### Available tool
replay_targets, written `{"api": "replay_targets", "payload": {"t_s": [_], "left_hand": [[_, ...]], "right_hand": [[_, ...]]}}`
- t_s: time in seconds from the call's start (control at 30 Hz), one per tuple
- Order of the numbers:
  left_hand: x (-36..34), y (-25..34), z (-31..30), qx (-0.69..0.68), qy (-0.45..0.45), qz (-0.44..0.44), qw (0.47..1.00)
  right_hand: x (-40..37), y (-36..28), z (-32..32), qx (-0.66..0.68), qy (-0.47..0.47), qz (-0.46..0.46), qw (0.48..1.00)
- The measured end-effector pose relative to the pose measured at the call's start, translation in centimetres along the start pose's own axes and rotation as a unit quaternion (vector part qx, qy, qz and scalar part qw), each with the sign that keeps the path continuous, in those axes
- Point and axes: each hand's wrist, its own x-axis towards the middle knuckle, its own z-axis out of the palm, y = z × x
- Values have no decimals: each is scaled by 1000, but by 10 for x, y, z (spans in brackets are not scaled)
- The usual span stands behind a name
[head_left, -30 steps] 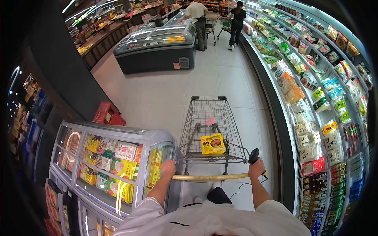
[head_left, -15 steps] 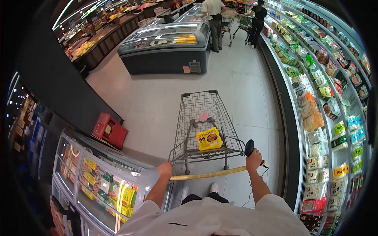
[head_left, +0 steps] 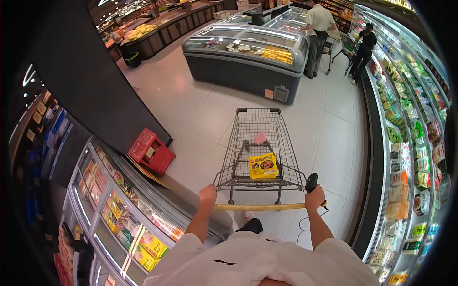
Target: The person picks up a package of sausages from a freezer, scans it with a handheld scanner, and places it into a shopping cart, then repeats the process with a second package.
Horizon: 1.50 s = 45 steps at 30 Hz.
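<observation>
Fingers wrapped round its left end, my left hand (head_left: pixel 207 194) grips the yellowish handle (head_left: pixel 257 207) of a wire shopping cart (head_left: pixel 287 148). At the right end, my right hand (head_left: pixel 315 198) is closed on the same handle. A black rounded device (head_left: pixel 311 182) sticks up beside my right hand, and a thin dark cord (head_left: pixel 300 224) dangles below; how the device is fixed is hidden. Inside the cart lies a yellow food package (head_left: pixel 263 167) with a picture of food on it. Farther forward in the cart is a small pink piece (head_left: pixel 260 138).
A glass-topped freezer (head_left: pixel 243 78) stands ahead. Beyond it, one person (head_left: pixel 318 33) stands by the freezer and another (head_left: pixel 365 50) by a cart. Chilled shelves (head_left: pixel 400 157) line the right. On the left are a dark pillar (head_left: pixel 105 71), a red box (head_left: pixel 152 152) and a glass-fronted freezer (head_left: pixel 114 209).
The view has turned left, so the far freezer, people and shelves shift right in the picture. The near-left freezer shows more. Both hands keep hold of the handle.
</observation>
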Motion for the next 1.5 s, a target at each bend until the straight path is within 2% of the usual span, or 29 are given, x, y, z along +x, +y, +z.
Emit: {"api": "replay_targets", "payload": {"t_s": [0.17, 0.3, 0.5, 0.63, 0.7, 0.8, 1.17, 1.3, 1.37, 1.5], "left_hand": [[104, -15, -19, -6, 3, -23, 1000], [181, -25, -31, -48, 35, -24, 998], [319, -55, -49, -62, 46, -57, 995], [403, -71, -76, -60, 34, -90, 993], [446, -77, -90, -74, 26, -141, 987], [489, -104, -97, -79, -11, -171, 982], [706, -223, -134, -100, -4, -235, 967], [776, -287, -141, -107, -11, -250, 962], [824, -318, -153, -110, -4, -253, 961], [886, -373, -163, -114, -21, -275, 954]], "right_hand": [[76, -94, 37, -35, -49, -20, 998], [144, -159, 72, -36, -19, -61, 997], [257, -294, 122, -25, -17, -116, 993], [333, -386, 160, -30, -17, -158, 987], [374, -436, 179, -26, -19, -167, 985], [405, -510, 195, -32, -28, -187, 981], [528, -796, 268, 13, -44, -245, 968], [539, -896, 294, 37, -46, -241, 969], [554, -944, 322, 56, -10, -253, 966], [563, -1044, 340, 41, -40, -273, 960]]}}
